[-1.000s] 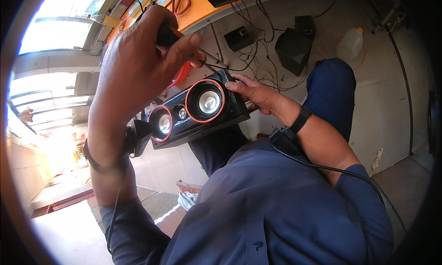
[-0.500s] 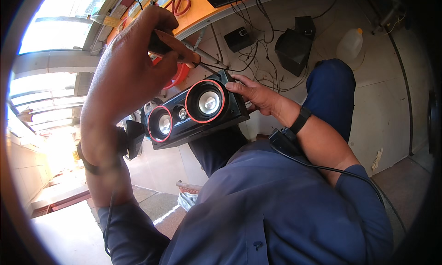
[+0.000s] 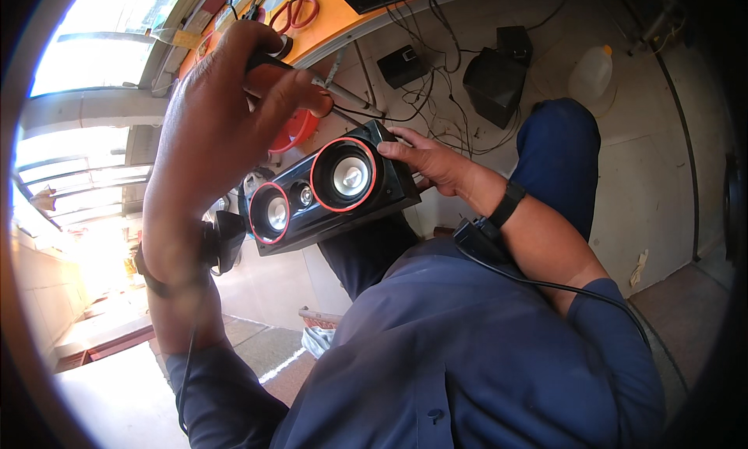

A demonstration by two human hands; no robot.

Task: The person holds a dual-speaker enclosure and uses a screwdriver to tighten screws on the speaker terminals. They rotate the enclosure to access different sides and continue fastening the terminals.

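A glossy black speaker box (image 3: 327,206) with two red-ringed cones and a small round driver between them is tilted above my lap. My right hand (image 3: 430,159) grips its right end, thumb on the front edge and fingers behind. Above the box's far side, my left hand (image 3: 226,114) is closed around the dark handle of a screwdriver (image 3: 268,61). Its thin shaft slants down to the far upper edge of the speaker near the right end. The tip is hidden, so I cannot tell whether it sits in a screw.
An orange workbench (image 3: 323,24) with red-handled scissors (image 3: 294,14) runs along the far side. Beneath it are a red basin (image 3: 296,131), black boxes (image 3: 492,86) among tangled cables, and a translucent plastic jug (image 3: 592,75). A black device (image 3: 483,235) with a cable rests by my right forearm.
My left hand has turned a little around the screwdriver, its thumb and fingers shifting on the handle. The speaker has moved very slightly left; my right hand keeps its grip.
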